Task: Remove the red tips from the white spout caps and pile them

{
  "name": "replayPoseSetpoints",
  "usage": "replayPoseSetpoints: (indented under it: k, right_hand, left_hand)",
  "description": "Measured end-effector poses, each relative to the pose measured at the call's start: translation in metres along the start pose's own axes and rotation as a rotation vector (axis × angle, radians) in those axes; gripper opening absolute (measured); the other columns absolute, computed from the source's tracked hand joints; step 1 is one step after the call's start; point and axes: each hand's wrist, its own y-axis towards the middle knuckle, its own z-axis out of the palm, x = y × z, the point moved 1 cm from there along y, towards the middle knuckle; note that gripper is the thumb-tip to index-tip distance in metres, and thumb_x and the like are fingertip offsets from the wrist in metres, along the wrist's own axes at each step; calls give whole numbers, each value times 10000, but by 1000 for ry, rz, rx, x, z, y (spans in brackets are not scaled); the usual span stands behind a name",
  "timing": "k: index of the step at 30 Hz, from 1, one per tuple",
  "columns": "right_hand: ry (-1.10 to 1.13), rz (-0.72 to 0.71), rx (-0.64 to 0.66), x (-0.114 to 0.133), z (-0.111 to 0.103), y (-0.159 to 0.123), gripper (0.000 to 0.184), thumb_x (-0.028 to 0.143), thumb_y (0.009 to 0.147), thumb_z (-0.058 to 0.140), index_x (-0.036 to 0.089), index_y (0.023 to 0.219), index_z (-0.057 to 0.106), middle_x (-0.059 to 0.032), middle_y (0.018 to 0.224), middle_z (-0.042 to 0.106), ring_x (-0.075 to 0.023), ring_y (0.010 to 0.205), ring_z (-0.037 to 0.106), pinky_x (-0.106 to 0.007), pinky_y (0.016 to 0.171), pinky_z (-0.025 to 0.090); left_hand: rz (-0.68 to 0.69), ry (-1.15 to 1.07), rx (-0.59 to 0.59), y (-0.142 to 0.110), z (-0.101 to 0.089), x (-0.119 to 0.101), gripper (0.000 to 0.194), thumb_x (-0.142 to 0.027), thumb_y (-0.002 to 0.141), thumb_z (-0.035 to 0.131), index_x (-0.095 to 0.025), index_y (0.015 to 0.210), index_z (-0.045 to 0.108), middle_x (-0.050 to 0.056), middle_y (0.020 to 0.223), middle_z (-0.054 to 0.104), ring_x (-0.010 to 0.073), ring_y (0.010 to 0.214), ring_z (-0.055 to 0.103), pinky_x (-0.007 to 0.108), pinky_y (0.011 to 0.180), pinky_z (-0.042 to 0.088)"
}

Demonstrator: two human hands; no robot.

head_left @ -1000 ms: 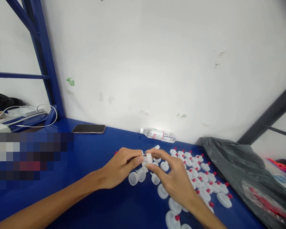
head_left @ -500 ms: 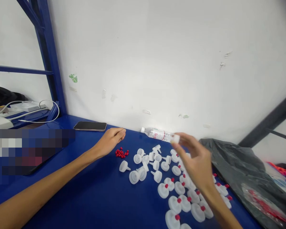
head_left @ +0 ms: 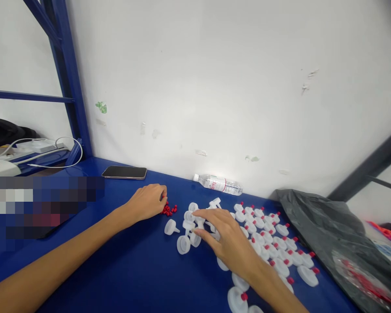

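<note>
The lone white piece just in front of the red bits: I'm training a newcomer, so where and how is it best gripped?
I'd probably pinch the lone white piece across its wide round end, coming from the left. It lies on its side, that end facing left and its narrow spout pointing right, toward the other white pieces; red bits lie just beyond.

Passage: blue table [head_left: 130, 269], mid-surface toward near edge | blocked: red-tipped caps [head_left: 280, 242], grey bag [head_left: 314, 219], right edge | bottle [head_left: 217, 184], back edge
</note>
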Motion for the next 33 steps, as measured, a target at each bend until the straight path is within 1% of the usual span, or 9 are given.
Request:
replayPoseSetpoints:
  k: [3,6,10,15,18,23,26,28,33]
  right_hand:
    - [-11,50,-17,-3,-13,2,251,384,1012,523,324,1211,663,-18,1196,716,-251,1135,636,-467,1018,454]
    - [15,130,13,-10,-35,4,260,399,1015,498,300,1110,719,-14,1003,752,-221,922,687,-385,836,521]
    - [119,233,195,-20,-66,3,230,428,967,574,277,969,747,25,683,700,-148,566,583,-277,560,446]
    - [313,315,538,-22,-75,-5,230,465,810,756,272,933,777,19,706,728,-125,538,554,-229,475,359]
    - [274,287,598,-21,-69,-7,212,473,797,766,281,882,796,9,789,744,-127,580,556,-231,487,346]
    - [272,212,499,-17,-70,-5,202,468,880,686,280,885,760,3,892,728,-139,670,598,-245,560,445]
    - [387,252,400,-14,-71,-3,231,483,956,573,276,995,668,-19,1072,706,-157,796,663,-247,584,512]
    - [427,273,346,-11,-67,-1,239,486,992,505,275,1029,611,-19,1062,699,-159,828,671,-258,617,544]
    - [233,183,185,-5,-49,3,229,470,996,507,285,1042,634,-7,1041,703,-175,853,666,-307,718,550]
  left_hand:
    - [2,11,10,-2,-1,-3,131,-287,860,504,-231,819,616,64,879,701,243,758,635,323,611,374]
    - [6,15,16,-3,-2,-6,153,-307,867,508,-230,797,619,65,862,704,243,747,638,322,610,376]
    - [9,14,10,-4,-3,-9,255,-327,922,433,-230,765,610,67,820,703,243,722,637,319,606,363]
    - [12,7,-20,-4,-4,-11,366,-357,978,344,-228,705,550,60,733,681,252,694,632,315,583,315]
    - [15,-5,-62,-4,-7,-13,358,-347,986,337,-228,716,539,50,731,673,244,696,628,310,586,311]
    - [33,-54,-135,-6,-14,-19,330,-300,990,331,-226,754,549,27,714,649,216,675,598,311,602,332]
    - [82,-96,-173,-11,-18,-26,284,-276,987,345,-226,821,570,17,778,655,202,728,592,311,651,372]
    - [138,-127,-187,-15,-19,-32,252,-266,988,358,-224,854,568,9,810,651,187,754,586,303,686,392]
    - [337,-159,-211,-28,-16,-47,237,-261,986,381,-209,809,530,-12,697,583,158,652,528,293,640,371]
